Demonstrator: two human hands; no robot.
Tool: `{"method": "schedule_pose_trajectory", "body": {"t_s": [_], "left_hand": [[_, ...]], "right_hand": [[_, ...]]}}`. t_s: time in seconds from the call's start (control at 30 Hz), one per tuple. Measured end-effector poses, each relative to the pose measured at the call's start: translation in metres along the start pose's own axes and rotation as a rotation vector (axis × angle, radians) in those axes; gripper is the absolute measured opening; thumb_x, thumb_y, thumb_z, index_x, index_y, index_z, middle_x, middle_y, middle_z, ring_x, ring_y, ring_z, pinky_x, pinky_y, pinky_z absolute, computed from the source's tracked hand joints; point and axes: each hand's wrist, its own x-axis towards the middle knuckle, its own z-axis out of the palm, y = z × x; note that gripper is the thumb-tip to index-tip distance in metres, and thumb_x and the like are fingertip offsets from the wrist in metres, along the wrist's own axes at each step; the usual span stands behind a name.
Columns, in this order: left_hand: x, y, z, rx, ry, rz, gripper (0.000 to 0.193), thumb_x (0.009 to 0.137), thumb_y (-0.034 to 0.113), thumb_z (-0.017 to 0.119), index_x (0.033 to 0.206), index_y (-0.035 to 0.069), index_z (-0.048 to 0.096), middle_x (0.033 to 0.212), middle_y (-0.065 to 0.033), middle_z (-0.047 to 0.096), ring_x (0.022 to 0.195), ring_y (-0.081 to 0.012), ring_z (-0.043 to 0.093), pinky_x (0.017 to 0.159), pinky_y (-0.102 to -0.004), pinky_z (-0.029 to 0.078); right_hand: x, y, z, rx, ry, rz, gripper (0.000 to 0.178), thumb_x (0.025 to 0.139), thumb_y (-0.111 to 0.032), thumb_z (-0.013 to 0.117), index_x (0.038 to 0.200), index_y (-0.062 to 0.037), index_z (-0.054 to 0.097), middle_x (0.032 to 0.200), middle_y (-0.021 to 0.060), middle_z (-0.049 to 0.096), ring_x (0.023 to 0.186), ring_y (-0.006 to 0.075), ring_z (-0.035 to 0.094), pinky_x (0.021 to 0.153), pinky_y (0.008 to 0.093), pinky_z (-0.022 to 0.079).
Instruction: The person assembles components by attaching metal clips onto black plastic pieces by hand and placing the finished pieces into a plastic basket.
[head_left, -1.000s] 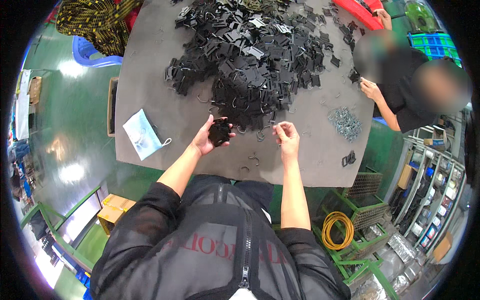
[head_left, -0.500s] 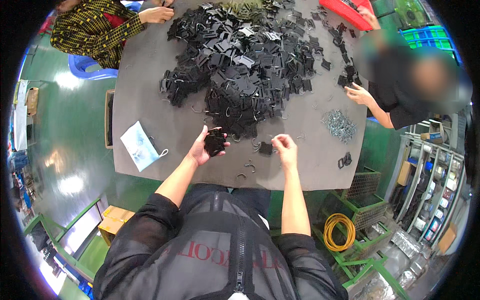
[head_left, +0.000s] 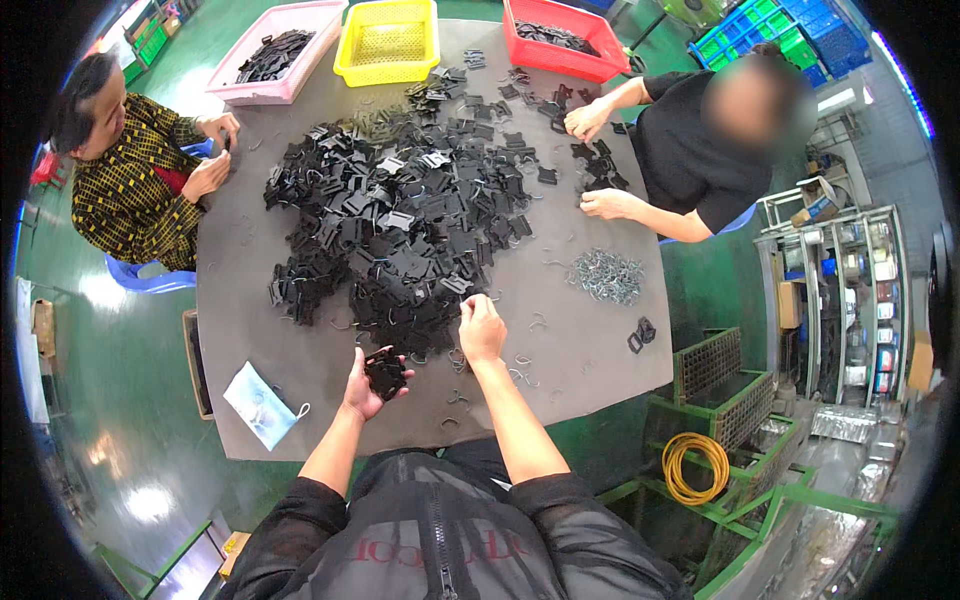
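Note:
My left hand point(head_left: 360, 390) is palm up near the front of the table, its fingers curled round a bunch of flat black plastic buckle pieces point(head_left: 386, 374). To its right, my right hand point(head_left: 484, 330) reaches to the front right edge of a large heap of the same black pieces point(head_left: 410, 225). Its thumb and fingers are pinched together against the heap; what lies between them is too small to make out. Small curved metal wires point(head_left: 522, 372) lie scattered on the table beside and in front of this hand.
A light blue pouch point(head_left: 262, 405) lies at the table's front left. On the right are a pile of metal hooks point(head_left: 606, 276) and a few black rings point(head_left: 642, 335). Pink point(head_left: 275, 52), yellow point(head_left: 388, 42) and red point(head_left: 566, 40) baskets line the far side. Co-workers sit left and right, hands over the table.
The view has shifted, bringing the far baskets in. My right hand has moved from a loose black piece near the front to the heap's edge. My left hand still holds its bunch.

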Motion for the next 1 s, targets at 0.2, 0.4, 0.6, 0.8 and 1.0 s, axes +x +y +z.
{"method": "schedule_pose_trajectory", "body": {"t_s": [0.2,0.4,0.6,0.8,1.0], "left_hand": [[0.005,-0.018,0.004,-0.071,-0.036,-0.084,0.064,0.087,0.066,0.021,0.116,0.016,0.049,0.106,-0.0111,0.057,0.094,-0.0363,0.058,0.066,-0.0480,0.051],[0.000,-0.023,0.012,-0.013,-0.074,-0.125,0.065,0.087,0.067,0.021,0.118,0.016,0.048,0.107,-0.0117,0.057,0.095,-0.0368,0.058,0.065,-0.0487,0.051],[-0.015,-0.036,-0.011,-0.006,0.000,-0.145,0.064,0.088,0.065,0.021,0.116,0.015,0.050,0.107,-0.0121,0.058,0.094,-0.0360,0.058,0.067,-0.0481,0.051],[-0.019,-0.037,-0.008,-0.010,0.064,-0.138,0.064,0.087,0.065,0.022,0.114,0.015,0.050,0.105,-0.0114,0.058,0.092,-0.0360,0.059,0.065,-0.0471,0.051],[-0.001,-0.021,0.005,0.025,-0.011,-0.128,0.066,0.090,0.062,0.020,0.124,0.011,0.046,0.110,-0.0132,0.057,0.096,-0.0332,0.059,0.068,-0.0454,0.054]], "right_hand": [[0.028,-0.001,-0.013,-0.078,-0.033,-0.144,0.007,0.084,-0.014,0.053,0.087,-0.0075,0.052,0.082,0.0132,0.062,0.072,0.0356,0.061,0.062,0.0447,0.048],[0.034,0.017,0.004,-0.399,-0.501,-0.005,0.015,0.077,-0.009,0.055,0.092,-0.0100,0.055,0.086,0.0171,0.063,0.081,0.0366,0.062,0.069,0.0460,0.048],[0.040,0.015,-0.018,-0.137,-0.573,-0.115,0.012,0.077,-0.011,0.055,0.089,-0.0100,0.056,0.085,0.0169,0.064,0.083,0.0353,0.061,0.074,0.0435,0.047],[0.042,0.036,0.001,0.079,-0.703,-0.199,0.012,0.067,-0.010,0.066,0.077,-0.0048,0.061,0.074,0.0090,0.062,0.068,0.0191,0.062,0.063,0.0332,0.049],[0.055,0.059,-0.039,0.354,-0.410,0.487,0.032,0.078,-0.024,0.067,0.095,-0.0006,0.054,0.079,0.0104,0.063,0.066,0.0194,0.062,0.055,0.0318,0.050]]}}
